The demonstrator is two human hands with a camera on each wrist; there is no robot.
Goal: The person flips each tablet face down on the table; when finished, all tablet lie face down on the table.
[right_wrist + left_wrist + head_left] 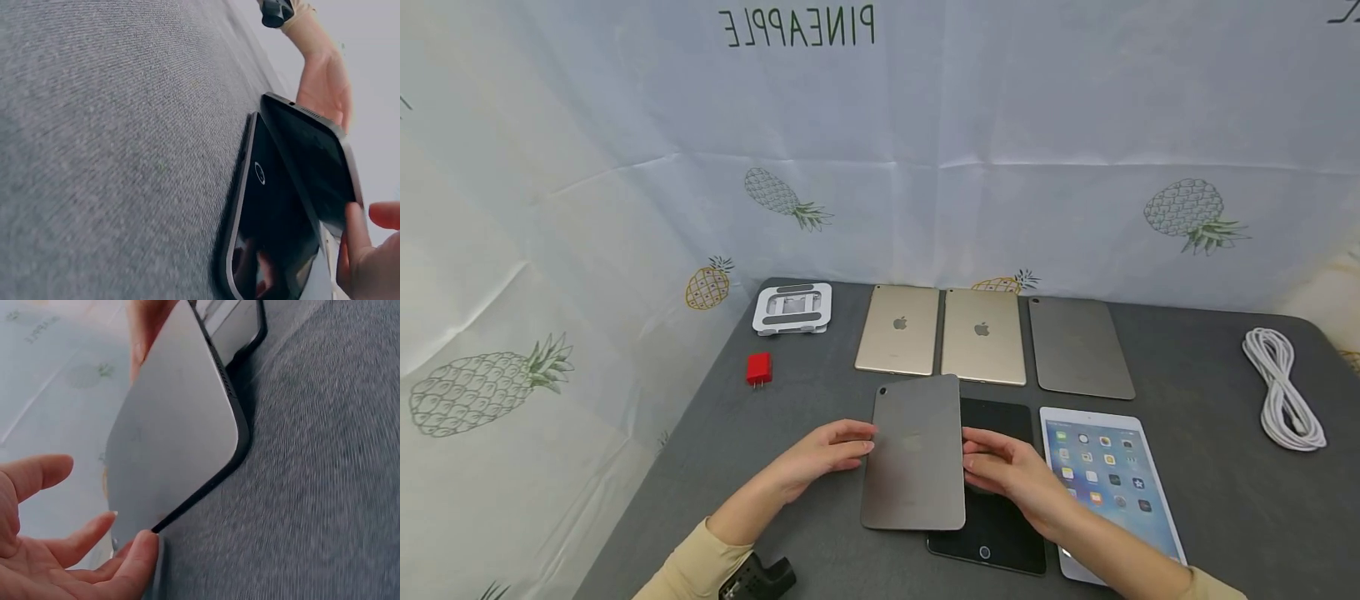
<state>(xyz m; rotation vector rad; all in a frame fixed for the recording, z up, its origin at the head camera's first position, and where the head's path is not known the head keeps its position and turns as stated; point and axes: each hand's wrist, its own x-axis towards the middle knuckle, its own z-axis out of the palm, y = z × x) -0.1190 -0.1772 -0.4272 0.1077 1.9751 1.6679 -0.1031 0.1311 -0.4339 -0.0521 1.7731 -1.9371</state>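
A grey tablet (913, 467), back up, lies between both hands and overlaps a black tablet (1011, 546). My left hand (816, 458) reaches its left edge. In the left wrist view straight fingertips (145, 547) meet that edge, with the thumb apart. My right hand (1018, 475) is at the opposite edge. In the right wrist view its fingertips (354, 219) touch the grey tablet's edge from the screen side, thumb apart. There the grey tablet (312, 144) stands tilted over the black one (275, 219), whose screen and round home button face up.
Two gold tablets (897, 329) and another grey tablet (1078, 346) lie face down along the back. A white tablet (1112, 492) with a lit screen lies right. A white stand (792, 308) and red charger (759, 368) are left; a coiled white cable (1285, 387) is far right.
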